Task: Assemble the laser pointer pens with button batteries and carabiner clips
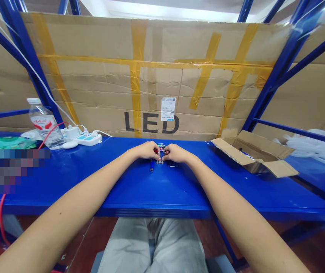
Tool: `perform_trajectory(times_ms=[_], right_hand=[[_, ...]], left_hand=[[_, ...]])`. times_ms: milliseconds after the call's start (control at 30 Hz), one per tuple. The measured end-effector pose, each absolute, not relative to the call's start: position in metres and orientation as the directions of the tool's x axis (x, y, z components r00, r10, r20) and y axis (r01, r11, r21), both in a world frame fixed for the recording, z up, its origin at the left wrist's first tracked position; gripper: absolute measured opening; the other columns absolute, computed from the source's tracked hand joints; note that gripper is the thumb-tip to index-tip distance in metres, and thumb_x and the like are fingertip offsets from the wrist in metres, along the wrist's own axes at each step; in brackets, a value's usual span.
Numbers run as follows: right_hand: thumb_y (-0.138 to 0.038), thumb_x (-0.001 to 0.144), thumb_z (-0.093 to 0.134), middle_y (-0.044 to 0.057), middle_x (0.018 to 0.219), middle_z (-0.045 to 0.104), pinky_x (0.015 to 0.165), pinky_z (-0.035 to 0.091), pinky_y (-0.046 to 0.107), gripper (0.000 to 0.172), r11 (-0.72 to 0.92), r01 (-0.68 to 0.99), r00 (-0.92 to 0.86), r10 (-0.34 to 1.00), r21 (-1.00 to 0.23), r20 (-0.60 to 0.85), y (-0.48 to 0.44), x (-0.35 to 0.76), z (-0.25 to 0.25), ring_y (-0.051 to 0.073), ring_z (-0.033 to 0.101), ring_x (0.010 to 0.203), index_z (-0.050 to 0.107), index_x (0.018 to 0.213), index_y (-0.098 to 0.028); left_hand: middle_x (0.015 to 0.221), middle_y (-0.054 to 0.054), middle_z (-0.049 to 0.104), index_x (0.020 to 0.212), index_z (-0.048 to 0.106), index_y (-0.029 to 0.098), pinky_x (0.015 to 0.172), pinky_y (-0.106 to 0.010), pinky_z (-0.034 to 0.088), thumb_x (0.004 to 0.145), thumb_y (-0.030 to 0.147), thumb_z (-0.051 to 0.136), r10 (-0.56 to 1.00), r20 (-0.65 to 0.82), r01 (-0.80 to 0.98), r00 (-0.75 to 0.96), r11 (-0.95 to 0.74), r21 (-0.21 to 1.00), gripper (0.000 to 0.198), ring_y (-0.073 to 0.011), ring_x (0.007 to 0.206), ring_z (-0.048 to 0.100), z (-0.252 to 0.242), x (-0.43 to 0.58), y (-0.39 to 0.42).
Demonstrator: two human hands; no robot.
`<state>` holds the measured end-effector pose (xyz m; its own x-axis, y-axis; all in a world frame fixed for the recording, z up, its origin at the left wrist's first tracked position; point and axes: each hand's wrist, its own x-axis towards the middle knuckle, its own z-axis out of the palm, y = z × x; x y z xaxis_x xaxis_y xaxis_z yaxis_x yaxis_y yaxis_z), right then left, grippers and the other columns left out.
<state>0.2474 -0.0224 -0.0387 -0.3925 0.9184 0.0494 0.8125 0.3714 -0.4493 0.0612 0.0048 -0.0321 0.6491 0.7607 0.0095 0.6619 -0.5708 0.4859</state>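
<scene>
Both hands meet near the middle of the blue table [151,189], close to its back edge. My left hand [149,150] is closed, fingers curled by a small red item. Opposite it, my right hand [174,153] is pinched at a small dark reddish item. Between the fingertips lies a cluster of small shiny, coloured pieces [161,147], too small to name. Several small silvery round pieces [159,162] sit just below the fingertips. A dark blue pen-like object [151,165] lies under my left hand, and a small dark object [172,165] is below my right hand.
An open cardboard box [253,151] stands at the right. At the left are a plastic bottle [45,123], a white power strip [87,139], a green packet [7,143] and a red cable [0,212]. A large cardboard sheet [105,87] and blue frame posts rise behind.
</scene>
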Motion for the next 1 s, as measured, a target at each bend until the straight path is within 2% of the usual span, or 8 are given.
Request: perform_trajectory(times_ms=[167,367,467,567,667,767,900,1000], right_hand=[[-0.029,0.070,0.070,-0.006,0.059,0.042,0.055,0.026,0.026,0.029,0.392,0.805,-0.412,0.909,-0.444,0.055,-0.021,0.248,-0.040,0.011,0.039,0.059,0.043,0.062,-0.019],[-0.029,0.070,0.070,-0.005,0.060,0.045,0.056,0.027,0.025,0.027,0.386,0.807,-0.410,0.911,-0.447,0.047,-0.022,0.247,-0.039,0.011,0.042,0.060,0.045,0.063,-0.019],[-0.030,0.070,0.070,-0.005,0.059,0.043,0.055,0.026,0.025,0.030,0.381,0.805,-0.409,0.912,-0.455,0.039,-0.024,0.247,-0.038,0.010,0.040,0.059,0.043,0.061,-0.019],[-0.032,0.072,0.068,-0.005,0.061,0.045,0.054,0.027,0.025,0.028,0.380,0.783,-0.410,0.911,-0.492,0.052,-0.026,0.249,-0.035,0.010,0.040,0.059,0.045,0.063,-0.018],[-0.035,0.077,0.063,-0.003,0.064,0.050,0.056,0.029,0.025,0.024,0.369,0.763,-0.385,0.919,-0.531,0.085,-0.027,0.251,-0.031,0.011,0.042,0.059,0.051,0.066,-0.017],[-0.039,0.082,0.060,0.000,0.066,0.056,0.057,0.031,0.025,0.027,0.371,0.770,-0.358,0.925,-0.520,0.130,-0.027,0.254,-0.030,0.012,0.045,0.061,0.055,0.068,-0.016],[-0.040,0.083,0.059,0.002,0.070,0.060,0.057,0.033,0.026,0.029,0.369,0.795,-0.346,0.928,-0.481,0.139,-0.026,0.255,-0.030,0.013,0.048,0.062,0.057,0.069,-0.016],[-0.039,0.084,0.058,0.002,0.069,0.060,0.057,0.033,0.026,0.028,0.364,0.809,-0.348,0.929,-0.461,0.124,-0.026,0.254,-0.031,0.013,0.050,0.062,0.057,0.069,-0.016]], left_hand=[[0.066,0.001,0.062,0.077,0.072,0.016,0.058,-0.026,0.033,0.063,0.037,0.071,0.763,0.003,0.675,0.647,-0.574,0.464,0.025,-0.0132,0.062,0.049,-0.030,0.061,0.003],[0.069,0.001,0.063,0.079,0.072,0.016,0.059,-0.026,0.035,0.064,0.040,0.071,0.757,0.014,0.659,0.654,-0.578,0.481,0.027,-0.0144,0.065,0.053,-0.031,0.060,0.003],[0.071,-0.001,0.063,0.080,0.070,0.016,0.059,-0.026,0.035,0.068,0.044,0.068,0.779,0.036,0.678,0.626,-0.566,0.469,0.030,-0.0149,0.066,0.053,-0.028,0.059,-0.002],[0.083,-0.004,0.065,0.089,0.065,0.017,0.063,-0.026,0.037,0.075,0.052,0.061,0.807,0.095,0.698,0.583,-0.557,0.450,0.038,-0.0170,0.075,0.056,-0.022,0.053,-0.009],[0.094,-0.007,0.066,0.099,0.059,0.017,0.067,-0.027,0.038,0.084,0.053,0.051,0.838,0.111,0.750,0.535,-0.531,0.394,0.040,-0.0189,0.081,0.057,-0.015,0.040,-0.012],[0.098,-0.011,0.066,0.105,0.057,0.015,0.067,-0.027,0.039,0.089,0.041,0.045,0.884,0.037,0.837,0.465,-0.453,0.307,0.033,-0.0201,0.081,0.058,-0.009,0.028,-0.011],[0.099,-0.015,0.067,0.098,0.061,0.015,0.068,-0.029,0.040,0.085,0.036,0.053,0.921,-0.088,0.922,0.380,-0.369,0.115,0.027,-0.0231,0.081,0.059,-0.007,0.022,-0.009],[0.096,-0.013,0.068,0.088,0.065,0.015,0.067,-0.028,0.040,0.080,0.035,0.062,0.917,-0.108,0.923,0.383,-0.376,0.081,0.022,-0.0218,0.078,0.059,-0.010,0.025,-0.010]])
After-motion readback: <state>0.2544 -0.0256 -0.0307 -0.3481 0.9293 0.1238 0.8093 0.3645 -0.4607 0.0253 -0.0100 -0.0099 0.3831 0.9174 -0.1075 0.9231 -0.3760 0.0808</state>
